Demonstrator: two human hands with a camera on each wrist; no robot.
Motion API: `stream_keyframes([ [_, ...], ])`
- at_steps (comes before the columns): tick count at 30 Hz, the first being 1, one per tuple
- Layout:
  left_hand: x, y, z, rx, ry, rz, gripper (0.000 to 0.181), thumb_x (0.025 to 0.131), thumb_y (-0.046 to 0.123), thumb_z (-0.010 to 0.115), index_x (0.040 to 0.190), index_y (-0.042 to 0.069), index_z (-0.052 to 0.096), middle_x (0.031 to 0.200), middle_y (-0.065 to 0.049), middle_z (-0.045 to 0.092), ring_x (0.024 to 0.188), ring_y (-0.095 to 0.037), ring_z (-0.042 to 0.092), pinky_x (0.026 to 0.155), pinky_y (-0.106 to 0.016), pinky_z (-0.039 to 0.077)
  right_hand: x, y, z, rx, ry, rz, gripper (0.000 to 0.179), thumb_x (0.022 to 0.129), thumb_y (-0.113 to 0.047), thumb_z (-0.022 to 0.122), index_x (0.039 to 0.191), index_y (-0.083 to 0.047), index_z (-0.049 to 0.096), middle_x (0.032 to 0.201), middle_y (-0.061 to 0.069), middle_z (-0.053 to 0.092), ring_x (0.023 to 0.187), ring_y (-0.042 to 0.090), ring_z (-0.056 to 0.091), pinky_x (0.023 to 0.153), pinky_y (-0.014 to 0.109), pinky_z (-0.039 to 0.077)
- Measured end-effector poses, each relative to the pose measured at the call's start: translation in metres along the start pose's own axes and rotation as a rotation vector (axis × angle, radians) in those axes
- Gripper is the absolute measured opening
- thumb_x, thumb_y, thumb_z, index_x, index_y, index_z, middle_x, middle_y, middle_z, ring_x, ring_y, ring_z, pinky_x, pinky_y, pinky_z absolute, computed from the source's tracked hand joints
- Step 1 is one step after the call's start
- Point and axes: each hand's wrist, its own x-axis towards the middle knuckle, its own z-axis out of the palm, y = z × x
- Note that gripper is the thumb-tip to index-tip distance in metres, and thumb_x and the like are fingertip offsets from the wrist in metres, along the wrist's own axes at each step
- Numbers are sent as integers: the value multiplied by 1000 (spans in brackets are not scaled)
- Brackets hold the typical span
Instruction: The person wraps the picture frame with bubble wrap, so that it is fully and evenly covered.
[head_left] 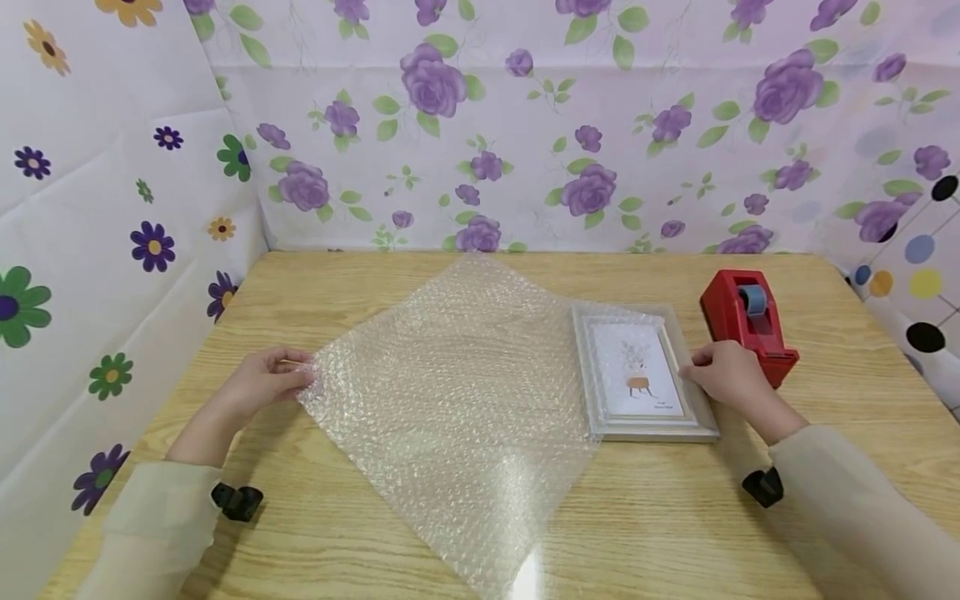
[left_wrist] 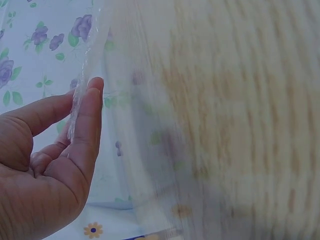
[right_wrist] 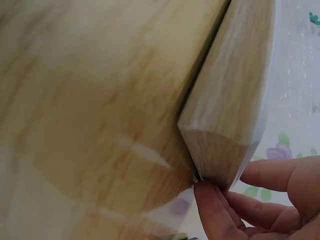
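Note:
A clear bubble wrap sheet (head_left: pixel 442 375) lies spread like a diamond on the wooden table. At its left corner my left hand (head_left: pixel 273 379) pinches the film between thumb and fingers, and the left wrist view shows the thin edge between them. A light-coloured picture frame (head_left: pixel 647 429), holding a drawing of a plant in an orange pot on legs, lies face up on the right. Bubble wrap overlaps it in the head view. My right hand (head_left: pixel 731 375) grips the frame's right edge; in the right wrist view, thumb and fingers (right_wrist: pixel 215 207) close on its side.
A red tape dispenser (head_left: pixel 750 321) with a roll of tape (head_left: pixel 752 300) stands just beyond my right hand. Flower-patterned cloth (head_left: pixel 525 150) hangs behind the table (head_left: pixel 337 533), with more printed cloth at both sides.

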Motion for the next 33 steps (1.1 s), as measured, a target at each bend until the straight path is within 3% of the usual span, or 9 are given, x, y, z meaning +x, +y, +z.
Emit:
stream_keyframes([
  [15, 2, -1, -1, -5, -7, 0, 48, 95, 11, 57, 131, -16, 40, 90, 6, 62, 80, 5, 59, 74, -15, 54, -2, -9, -1, -40, -32, 19, 36, 91, -13, 54, 111, 17, 54, 99, 29, 59, 80, 33, 53, 63, 35, 50],
  [26, 2, -3, -1, -23, -11, -11, 49, 95, 9, 56, 131, -17, 37, 91, 9, 62, 80, 6, 59, 75, -16, 55, 0, -5, -8, 43, -112, 17, 51, 95, -20, 48, 127, 19, 41, 121, 37, 49, 98, 40, 52, 85, 52, 52],
  [33, 1, 0, -1, -6, -13, -18, 48, 95, 10, 56, 132, -16, 38, 92, 6, 61, 81, 5, 58, 75, -15, 54, 4, 9, -11, 234, -223, 58, 67, 94, -37, 55, 136, 14, 39, 121, 26, 54, 93, 22, 53, 74, 25, 51],
])
